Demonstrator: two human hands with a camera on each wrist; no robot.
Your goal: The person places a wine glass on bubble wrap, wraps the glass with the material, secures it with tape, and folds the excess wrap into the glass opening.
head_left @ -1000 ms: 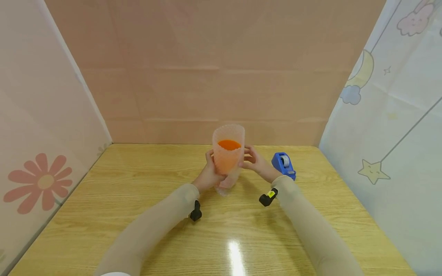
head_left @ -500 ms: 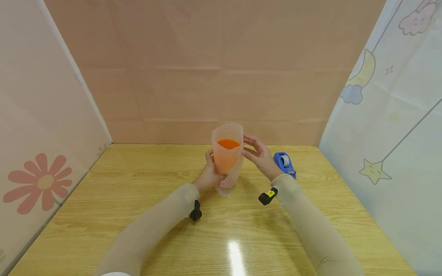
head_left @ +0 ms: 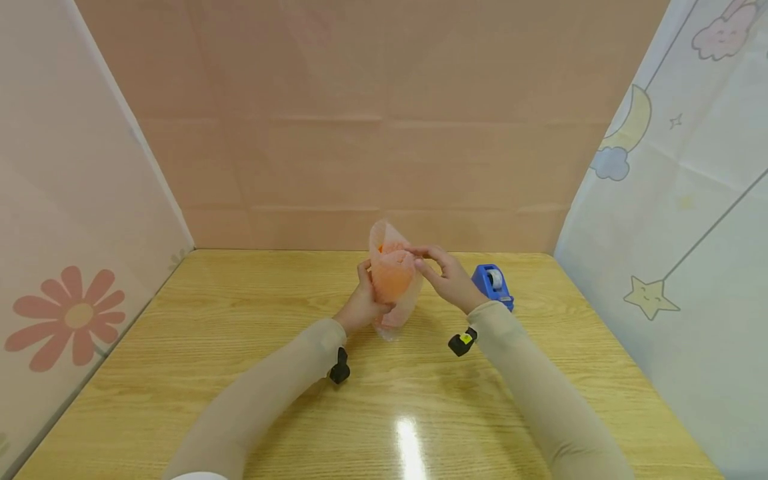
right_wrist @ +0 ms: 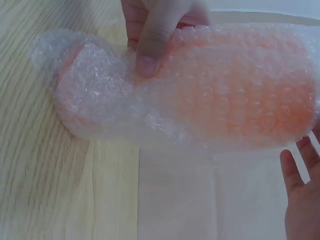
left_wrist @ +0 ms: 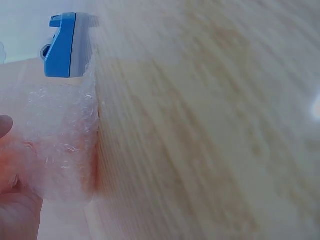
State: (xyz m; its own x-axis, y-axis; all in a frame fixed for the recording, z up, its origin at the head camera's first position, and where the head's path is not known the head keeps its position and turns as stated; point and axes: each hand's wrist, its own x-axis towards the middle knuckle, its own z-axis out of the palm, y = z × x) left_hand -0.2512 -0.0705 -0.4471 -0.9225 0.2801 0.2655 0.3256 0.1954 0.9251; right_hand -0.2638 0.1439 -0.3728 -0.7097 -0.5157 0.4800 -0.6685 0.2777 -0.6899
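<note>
An orange, goblet-shaped thing wrapped in clear bubble wrap (head_left: 393,280) stands upright at the table's far middle. Its wide part (right_wrist: 245,100) is at the top, above a narrower waist and a foot. My left hand (head_left: 363,303) grips it round the waist, the thumb (right_wrist: 150,55) pressing into the wrap in the right wrist view. My right hand (head_left: 447,277) is at the top right, its extended fingers (right_wrist: 305,155) pressing the loose upper edge of the wrap inward. That folded edge hides most of the orange top. In the left wrist view, the wrapped lower part (left_wrist: 65,150) shows.
A blue tape dispenser (head_left: 493,287) with a roll of tape stands behind my right wrist, right of the wrapped thing. The wooden table (head_left: 270,287) ends at a plain pinkish back cloth (head_left: 384,133). Printed cloths hang on both sides.
My right hand has moved from the right side of the wrap up to its top edge. That edge has folded inward over the orange top. My left hand holds its place.
</note>
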